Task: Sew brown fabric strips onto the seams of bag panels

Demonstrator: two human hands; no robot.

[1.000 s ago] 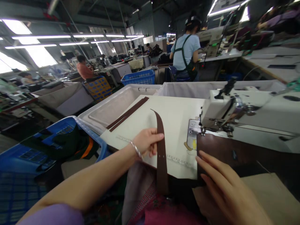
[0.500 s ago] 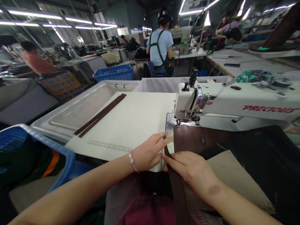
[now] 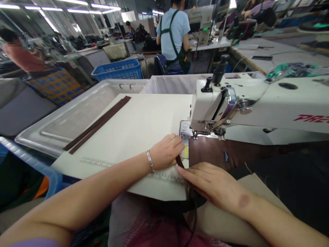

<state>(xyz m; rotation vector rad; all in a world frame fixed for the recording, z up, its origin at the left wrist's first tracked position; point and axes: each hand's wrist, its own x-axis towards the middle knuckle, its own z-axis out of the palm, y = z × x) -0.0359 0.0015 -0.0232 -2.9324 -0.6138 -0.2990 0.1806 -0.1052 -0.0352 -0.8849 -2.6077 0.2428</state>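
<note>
My left hand [image 3: 168, 151], with a ring and bracelet, is closed with curled fingertips on the upper end of a narrow dark brown strip [image 3: 180, 162]. Just below, my right hand [image 3: 209, 180] grips the same strip, its index finger stretched along it and its thumb hidden. From there the strip's tail hangs towards my lap. Both hands are at the right edge of a cream board [image 3: 151, 116], in front of a white sewing machine [image 3: 257, 106]. Beside the needle area lies a dark brown panel [image 3: 208, 151] with a small dark tag [image 3: 226, 157].
Two brown strips [image 3: 100, 123] lie on the board's left, and a clear ruler [image 3: 167, 177] runs under my left wrist. A beige piece [image 3: 253, 185] and black material lie at the right. Plastic bins [image 3: 61, 113] stand behind the board. A co-worker [image 3: 172, 31] sits ahead.
My left hand's fingers, stretched out before, are now curled in on the strip. The strip's tail has turned edge-on below my right hand. The view has shifted slightly.
</note>
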